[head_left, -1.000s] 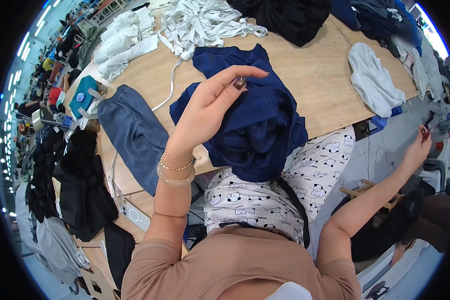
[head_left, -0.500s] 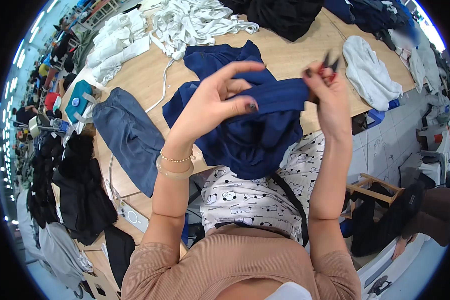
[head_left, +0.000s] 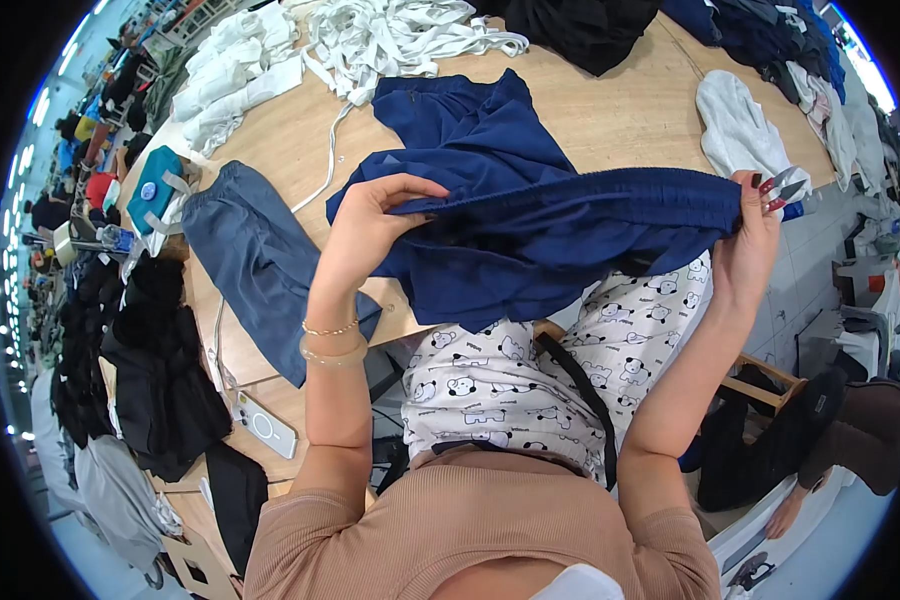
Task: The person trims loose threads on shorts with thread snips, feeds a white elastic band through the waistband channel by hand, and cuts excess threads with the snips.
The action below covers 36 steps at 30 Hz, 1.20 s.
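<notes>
A navy blue garment [head_left: 510, 270] with a gathered elastic waistband hangs stretched between my two hands, partly over my lap and partly on the table. My left hand [head_left: 370, 225] pinches one end of the waistband between thumb and fingers. At the other end, my right hand [head_left: 752, 245] grips the band, and small red-handled thread snips [head_left: 785, 187] stick out past its fingers, blades pointing up and right. The garment's far part [head_left: 460, 115] lies rumpled on the wooden table. Grey-blue shorts [head_left: 255, 260] lie flat to the left of my left forearm.
White strips [head_left: 390, 40] and folded white cloth [head_left: 235, 75] are heaped at the back. Black cloth [head_left: 590, 25] lies beside them, and a pale grey cloth [head_left: 735, 125] at the right edge. A phone [head_left: 267, 425] rests at lower left. Another person's hand [head_left: 785, 515] shows at lower right.
My hands have moved apart, the right one going right and down, the left one left and down. The bunched waistband is now drawn out long between them.
</notes>
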{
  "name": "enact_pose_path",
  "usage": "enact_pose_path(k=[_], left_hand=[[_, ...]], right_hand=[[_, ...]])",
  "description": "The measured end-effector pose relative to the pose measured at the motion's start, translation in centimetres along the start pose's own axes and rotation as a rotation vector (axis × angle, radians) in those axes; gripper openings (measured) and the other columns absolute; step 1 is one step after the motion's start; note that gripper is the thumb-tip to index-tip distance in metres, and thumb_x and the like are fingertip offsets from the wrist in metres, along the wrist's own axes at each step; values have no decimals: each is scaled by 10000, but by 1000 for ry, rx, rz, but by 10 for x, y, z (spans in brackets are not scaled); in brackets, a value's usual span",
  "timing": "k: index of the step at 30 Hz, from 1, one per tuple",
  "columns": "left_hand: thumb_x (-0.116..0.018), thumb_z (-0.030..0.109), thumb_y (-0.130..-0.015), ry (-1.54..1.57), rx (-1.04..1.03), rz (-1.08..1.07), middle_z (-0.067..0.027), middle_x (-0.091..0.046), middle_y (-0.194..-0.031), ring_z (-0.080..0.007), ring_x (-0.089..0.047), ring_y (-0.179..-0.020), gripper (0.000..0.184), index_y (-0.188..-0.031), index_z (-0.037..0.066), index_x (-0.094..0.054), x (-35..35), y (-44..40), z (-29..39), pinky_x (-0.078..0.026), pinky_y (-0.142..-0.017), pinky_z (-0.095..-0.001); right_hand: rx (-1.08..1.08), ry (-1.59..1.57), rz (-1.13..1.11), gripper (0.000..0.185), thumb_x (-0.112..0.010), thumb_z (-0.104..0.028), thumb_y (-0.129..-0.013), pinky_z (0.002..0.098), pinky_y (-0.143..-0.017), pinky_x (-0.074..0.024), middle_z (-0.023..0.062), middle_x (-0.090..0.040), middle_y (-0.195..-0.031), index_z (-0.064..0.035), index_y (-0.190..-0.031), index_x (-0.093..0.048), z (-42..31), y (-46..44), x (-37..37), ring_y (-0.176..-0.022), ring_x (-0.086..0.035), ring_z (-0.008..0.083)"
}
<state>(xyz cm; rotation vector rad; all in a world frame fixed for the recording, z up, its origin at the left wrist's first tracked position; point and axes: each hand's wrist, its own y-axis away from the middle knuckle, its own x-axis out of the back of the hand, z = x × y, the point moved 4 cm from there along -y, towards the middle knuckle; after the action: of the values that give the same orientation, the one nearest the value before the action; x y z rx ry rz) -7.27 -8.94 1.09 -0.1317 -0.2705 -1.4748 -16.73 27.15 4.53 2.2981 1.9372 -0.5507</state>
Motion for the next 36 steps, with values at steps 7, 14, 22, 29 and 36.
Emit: enact_pose_path(k=[7,14,22,29,36], left_hand=[[-475,98,-955,789,-47,-414,-58,-652,-1023,-92,-596,-929,233,-1106,-32,-595,-5,0,-14,-467,-837,-217],[-497,72,-933,756,69,-172,-59,-635,-1073,-90,-604,-921,286,-1197,-33,-536,-14,-16,-25,-478,-832,-219],[-493,66,-932,618,84,-115,-51,-642,-1039,-75,-598,-910,247,-1145,-36,-567,-1,-26,-42,-478,-814,-216],[-638,9,-740,-593,-431,635,-119,-586,-876,-313,-555,-856,170,-909,21,-627,-1,-6,-19,-441,-814,-350],[-615,-5,-766,-482,-588,251,-102,-600,-791,-285,-589,-770,91,-851,26,-614,-94,22,-1,-479,-697,-344]], right_hand=[[169,540,80,254,-611,-245,-897,214,-576,-354,-21,-540,-711,9,-888,-616,62,-7,30,-622,-404,68],[180,420,-441,164,-482,20,-897,254,-800,-447,75,-635,-983,0,-978,-623,25,53,-71,-882,-577,116],[58,1012,-925,178,-576,-86,-829,324,-647,-465,137,-645,-865,-52,-1003,-583,81,72,-117,-765,-613,311],[38,1125,-741,130,-627,21,-727,270,-608,-423,104,-593,-707,26,-854,-656,54,49,-56,-637,-560,197],[111,862,-556,203,-533,59,-820,210,-662,-408,65,-536,-777,7,-979,-647,55,64,-92,-719,-538,121]])
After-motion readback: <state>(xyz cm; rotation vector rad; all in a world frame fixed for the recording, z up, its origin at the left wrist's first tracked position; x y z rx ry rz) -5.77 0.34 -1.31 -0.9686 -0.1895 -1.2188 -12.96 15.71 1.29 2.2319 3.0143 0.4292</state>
